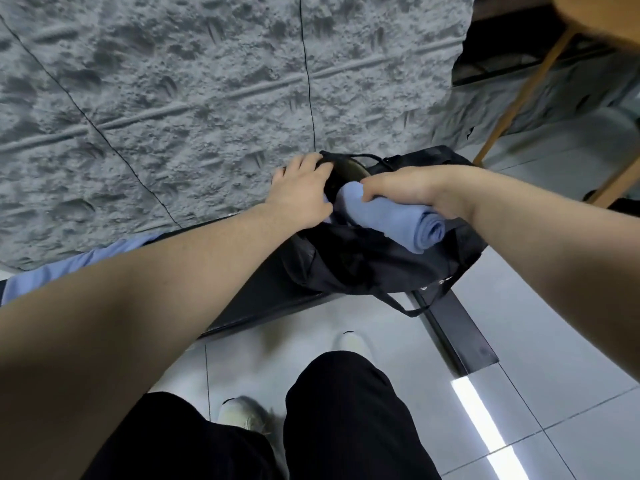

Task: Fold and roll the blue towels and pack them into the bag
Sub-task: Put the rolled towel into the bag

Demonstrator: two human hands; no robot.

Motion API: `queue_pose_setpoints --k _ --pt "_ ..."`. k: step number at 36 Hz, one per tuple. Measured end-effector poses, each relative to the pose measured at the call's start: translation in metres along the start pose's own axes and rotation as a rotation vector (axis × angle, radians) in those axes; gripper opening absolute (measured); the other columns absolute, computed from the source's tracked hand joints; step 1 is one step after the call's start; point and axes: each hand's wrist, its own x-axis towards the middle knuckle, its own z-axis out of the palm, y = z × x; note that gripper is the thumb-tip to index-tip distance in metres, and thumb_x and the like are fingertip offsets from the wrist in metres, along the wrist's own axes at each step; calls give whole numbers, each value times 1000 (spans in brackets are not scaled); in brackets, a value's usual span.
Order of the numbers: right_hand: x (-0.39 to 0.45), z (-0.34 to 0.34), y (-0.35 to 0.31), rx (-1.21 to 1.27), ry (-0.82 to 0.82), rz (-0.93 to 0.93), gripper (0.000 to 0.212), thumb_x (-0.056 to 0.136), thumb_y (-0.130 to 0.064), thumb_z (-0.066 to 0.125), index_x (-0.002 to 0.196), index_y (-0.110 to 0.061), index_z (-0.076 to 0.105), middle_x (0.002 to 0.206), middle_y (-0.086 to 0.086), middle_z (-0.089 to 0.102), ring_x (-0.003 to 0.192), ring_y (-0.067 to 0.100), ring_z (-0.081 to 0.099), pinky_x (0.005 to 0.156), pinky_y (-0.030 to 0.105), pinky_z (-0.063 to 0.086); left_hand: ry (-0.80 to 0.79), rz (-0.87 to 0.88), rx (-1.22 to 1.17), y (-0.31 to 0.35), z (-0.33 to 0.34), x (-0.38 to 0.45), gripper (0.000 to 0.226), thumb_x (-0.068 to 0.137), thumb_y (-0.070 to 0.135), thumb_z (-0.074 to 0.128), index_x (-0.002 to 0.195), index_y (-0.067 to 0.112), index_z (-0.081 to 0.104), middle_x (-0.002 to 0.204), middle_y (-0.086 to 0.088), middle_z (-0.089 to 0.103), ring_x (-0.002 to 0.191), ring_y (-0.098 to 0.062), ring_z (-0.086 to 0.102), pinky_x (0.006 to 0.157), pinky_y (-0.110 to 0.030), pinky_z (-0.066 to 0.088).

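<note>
At the grey textured table's edge (207,98), the right hand (398,188) grips the rolled blue towel (391,220) lengthwise, far end entering the black fabric bag (363,268) whose mouth the left hand's (301,195) fingers appear to hold open.

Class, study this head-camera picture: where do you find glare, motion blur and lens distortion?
Head view: glare is a bright strip reflected on the floor tiles; the shoes are smeared by motion blur; wide-angle distortion balloons the left forearm and bends the grey mat's seams; the rolled towel stays fairly sharp.
</note>
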Motion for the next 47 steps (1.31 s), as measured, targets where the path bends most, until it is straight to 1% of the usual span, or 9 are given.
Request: queue_pose_setpoints --k 6,9,12,21,25,28,35,41,47 --pt "38 9 -5 131 129 -110 62 100 -28 47 156 -25 18 162 0 20 145 22 26 109 32 31 -13 -29 -120 0 2 6 86 84 19 64 154 22 15 159 -2 15 144 -25 15 114 -46 26" --pt "53 14 -11 150 183 -118 61 101 -27 45 155 -24 18 157 3 30 132 23 39 94 29 38 -12 -1 -123 0 1 5 97 81 21 69 155 29 8 159 0 11 144 -26 14 114 -47 27" --pt "64 18 -21 195 248 -146 64 95 -33 44 154 -23 22 153 5 35 134 26 39 107 37 37 2 20 -78 -2 2 2 97 74 30 76 152 31 18 161 -2 5 145 -26 9 112 -50 26" --pt "90 26 -29 318 234 -131 81 84 -29 46 156 -26 10 146 3 41 129 27 43 109 41 40 -3 134 0 -10 6 -11 33 74 51 71 100 33 60 160 -3 16 149 -31 -6 116 -46 7" --pt "94 37 -22 355 182 -105 78 87 -11 47 155 -25 11 150 4 37 128 25 45 99 38 47 -123 121 53 -12 9 -10 38 77 69 61 106 43 67 164 0 2 148 -33 -15 119 -50 -6" --pt "94 43 -15 369 103 -41 55 88 -9 52 139 -22 34 116 -1 55 102 18 55 77 31 49 -136 120 80 -15 11 -9 42 78 74 55 107 45 67 164 0 1 148 -33 -15 119 -50 -6" --pt "96 41 -2 458 -58 -57 38 85 -7 53 122 -12 57 113 8 70 105 24 68 90 41 56 -133 96 74 -18 17 -8 63 75 74 58 128 39 55 164 3 3 150 -28 -9 119 -49 6" --pt "102 54 -4 428 112 -61 75 89 -14 57 152 -23 17 128 5 51 116 26 52 98 36 46 -112 83 8 -14 20 -9 87 73 69 65 146 32 34 163 7 8 150 -21 0 116 -48 18" --pt "95 69 -9 113 139 -68 59 105 -27 32 157 -17 4 157 6 27 138 24 36 98 27 34 -140 102 29 -14 24 -8 84 73 58 65 147 35 33 163 5 8 150 -22 1 117 -48 19"
